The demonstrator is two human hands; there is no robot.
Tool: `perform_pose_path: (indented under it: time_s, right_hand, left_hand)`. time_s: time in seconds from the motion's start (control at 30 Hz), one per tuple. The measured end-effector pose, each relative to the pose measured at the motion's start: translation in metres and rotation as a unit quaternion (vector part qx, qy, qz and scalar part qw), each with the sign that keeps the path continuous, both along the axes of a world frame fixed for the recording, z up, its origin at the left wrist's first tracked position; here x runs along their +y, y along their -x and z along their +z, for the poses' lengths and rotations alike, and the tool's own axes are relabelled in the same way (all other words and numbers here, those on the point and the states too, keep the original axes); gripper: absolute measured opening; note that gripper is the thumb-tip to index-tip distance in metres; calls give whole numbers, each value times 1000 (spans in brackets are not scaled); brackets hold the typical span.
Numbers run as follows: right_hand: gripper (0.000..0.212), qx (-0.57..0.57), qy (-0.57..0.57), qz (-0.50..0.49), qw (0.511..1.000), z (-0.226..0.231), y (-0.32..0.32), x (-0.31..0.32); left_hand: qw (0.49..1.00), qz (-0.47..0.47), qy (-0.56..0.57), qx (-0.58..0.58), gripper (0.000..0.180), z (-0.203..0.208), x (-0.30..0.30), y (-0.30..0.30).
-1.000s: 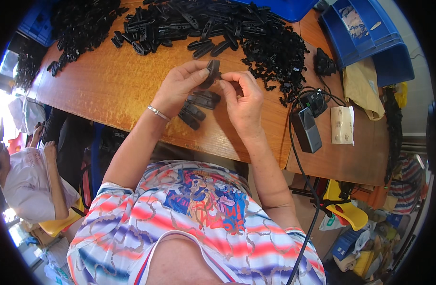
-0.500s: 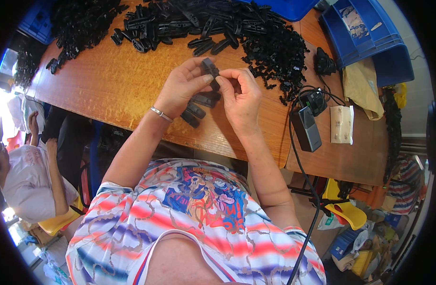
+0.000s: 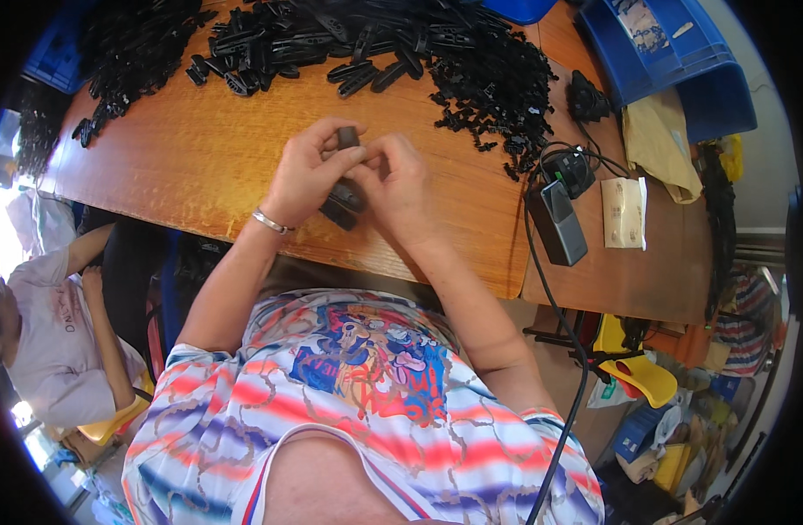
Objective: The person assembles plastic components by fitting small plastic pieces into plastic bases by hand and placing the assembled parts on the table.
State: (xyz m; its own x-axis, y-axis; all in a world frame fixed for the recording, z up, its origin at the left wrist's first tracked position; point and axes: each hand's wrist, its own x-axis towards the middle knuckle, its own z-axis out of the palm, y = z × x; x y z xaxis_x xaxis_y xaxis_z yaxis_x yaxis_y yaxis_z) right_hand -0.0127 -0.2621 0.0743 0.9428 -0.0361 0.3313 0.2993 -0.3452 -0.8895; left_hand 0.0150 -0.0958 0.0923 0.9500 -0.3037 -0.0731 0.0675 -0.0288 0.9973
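The left fingers (image 3: 342, 161) are clamped on a black plastic piece (image 3: 348, 137), which stands up between thumb and forefinger above the table (image 3: 200, 153). The right fingers (image 3: 387, 150) are bunched together against its right side; whether they pinch something small, I cannot tell. Just below the fingers lie more black pieces (image 3: 337, 216), partly covered by the hands and near the table's front edge. Open wood runs wide to the left of the fingers, with a narrower stretch to their right, ending at a power bank (image 3: 561, 229) and its cable (image 3: 552, 302). Beyond the fingers, a heap of long black pieces (image 3: 305, 44) and a pile of small black bits (image 3: 493, 87) bound the free room.
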Motion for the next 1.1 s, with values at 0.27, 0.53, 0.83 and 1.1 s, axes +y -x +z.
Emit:
perform_pose_path:
  time_s: [0.27,0.53,0.83,1.1]
  right_hand:
    - [15,-34,138,-15,990,-5,-32,-45]
    - [20,59,367,-132,919,-10,-71,-91]
    - [23,27,271,-123,954,-17,-65,-94]
    - [15,37,99,-76,991,4,-45,-64]
  left_hand:
    - [970,-27,-236,-45,33,11,37,-28]
    - [918,-41,-320,-232,35,-6,23,-55]
    - [810,110,-455,-354,25,-23,-17,-109]
    - [900,78,-409,-127,21,-9,-14,-99]
